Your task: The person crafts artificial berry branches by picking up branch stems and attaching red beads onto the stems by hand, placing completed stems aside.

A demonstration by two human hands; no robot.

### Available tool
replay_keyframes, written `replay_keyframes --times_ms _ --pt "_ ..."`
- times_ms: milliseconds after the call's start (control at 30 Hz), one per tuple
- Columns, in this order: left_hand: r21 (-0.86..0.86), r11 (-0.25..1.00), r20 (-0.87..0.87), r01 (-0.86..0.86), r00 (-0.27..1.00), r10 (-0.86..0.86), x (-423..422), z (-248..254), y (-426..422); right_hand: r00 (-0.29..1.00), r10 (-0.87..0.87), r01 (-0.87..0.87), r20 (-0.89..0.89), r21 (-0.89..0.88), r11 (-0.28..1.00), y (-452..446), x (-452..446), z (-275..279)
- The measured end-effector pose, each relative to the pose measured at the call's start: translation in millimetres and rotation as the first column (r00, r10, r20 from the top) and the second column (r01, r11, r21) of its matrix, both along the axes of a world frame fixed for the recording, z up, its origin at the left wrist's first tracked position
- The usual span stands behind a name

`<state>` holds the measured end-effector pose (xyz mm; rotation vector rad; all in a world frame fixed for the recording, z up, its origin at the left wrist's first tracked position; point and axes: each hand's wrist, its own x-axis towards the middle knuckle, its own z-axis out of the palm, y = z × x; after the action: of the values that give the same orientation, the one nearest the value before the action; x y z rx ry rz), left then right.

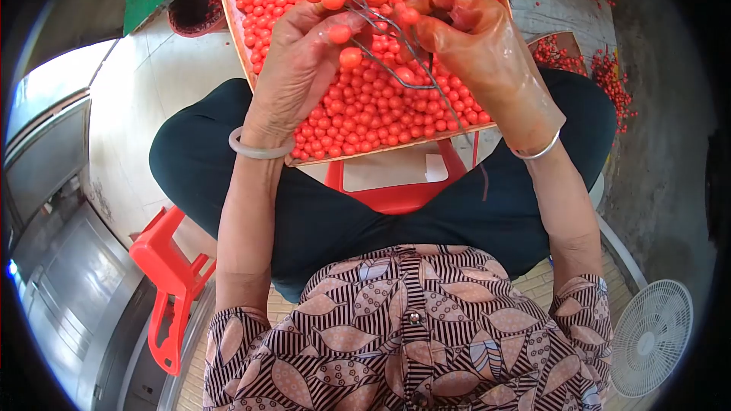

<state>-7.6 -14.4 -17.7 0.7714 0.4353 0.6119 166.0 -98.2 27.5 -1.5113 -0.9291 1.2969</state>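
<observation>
Head view: left hand (pixel 293 68) and right hand (pixel 487 53) are pinching a dark branch (pixel 415 87) bearing red balls (pixel 351 57) above the box (pixel 237 27).

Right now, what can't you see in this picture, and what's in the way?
All in the head view:
- Bottom of the shallow tan tray: buried under small, round red balls.
- The tray's far edge: cut off by the picture's top.
- Parts of the red plastic stool in the middle: covered by the tray and dark trousers.
- Upper ends of the thin, dark, branching stem: lost among balls and fingers.
</observation>
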Motion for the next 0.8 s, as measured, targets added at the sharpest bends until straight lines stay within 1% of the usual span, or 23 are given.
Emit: replay_keyframes --times_ms 67,133,233,267,333,367,433,567,633,667,700,733,767,800 --pt "-0.038 0.999 0.05 0.009 0.999 -0.007 -1 -2 0 0.999 0.009 -0.009 0.038 0.007 1.0 1 0 -1" --pt "-0.065 0.998 0.119 0.009 0.993 -0.001 -2 -10 -1 0.999 0.035 -0.035 0.003 0.028 0.999 2 -3 -3" --pt "-0.223 0.971 0.203 0.086 0.978 -0.04 0 -13 -4 0.997 0.072 -0.071 -0.024 0.049 0.996 1 -1 -4" --pt "-0.263 0.961 0.218 0.084 0.976 -0.026 3 -10 -7 0.996 0.085 -0.083 -0.03 0.053 0.995 0 -1 -4" --pt "-0.341 0.937 0.246 0.081 0.969 0.006 9 -3 -14 1.0 0.014 -0.013 -0.027 0.036 0.999 -1 -3 -2" --pt "-0.33 0.943 0.216 0.045 0.976 0.029 9 -6 -15 1.0 -0.019 0.02 -0.025 0.027 0.999 -2 -4 -2" --pt "-0.3 0.954 0.156 -0.027 0.985 0.077 7 -13 -17 1.0 -0.011 0.011 -0.004 0.033 0.999 -2 -3 -3" --pt "-0.202 0.978 0.079 -0.053 0.994 0.07 4 -7 -14 0.999 -0.028 0.024 0.038 0.078 0.997 -1 -5 -1" --pt "-0.186 0.982 0.062 -0.025 0.997 0.037 3 -1 -11 0.996 -0.017 0.022 -0.087 0.053 0.998 -1 -4 -2" --pt "-0.231 0.973 0.105 -0.015 0.994 0.04 2 -3 -10 0.99 -0.015 0.022 -0.142 0.043 0.999 -1 -2 -2" --pt "-0.273 0.962 0.149 -0.003 0.988 0.046 4 -1 -9 0.99 -0.032 0.035 -0.137 0.024 0.999 -1 -3 1" --pt "-0.312 0.95 0.188 0.006 0.981 0.056 6 3 -9 0.997 -0.017 0.018 -0.069 0.014 1.0 -2 -1 3" --pt "-0.314 0.949 0.108 -0.02 0.993 0.057 7 10 -12 1.0 0.004 -0.004 -0.008 0.006 1.0 -1 0 4" --pt "-0.378 0.922 0.049 -0.082 0.993 0.108 10 8 -13 0.999 0.032 -0.032 0.043 0.002 0.999 1 -2 3"
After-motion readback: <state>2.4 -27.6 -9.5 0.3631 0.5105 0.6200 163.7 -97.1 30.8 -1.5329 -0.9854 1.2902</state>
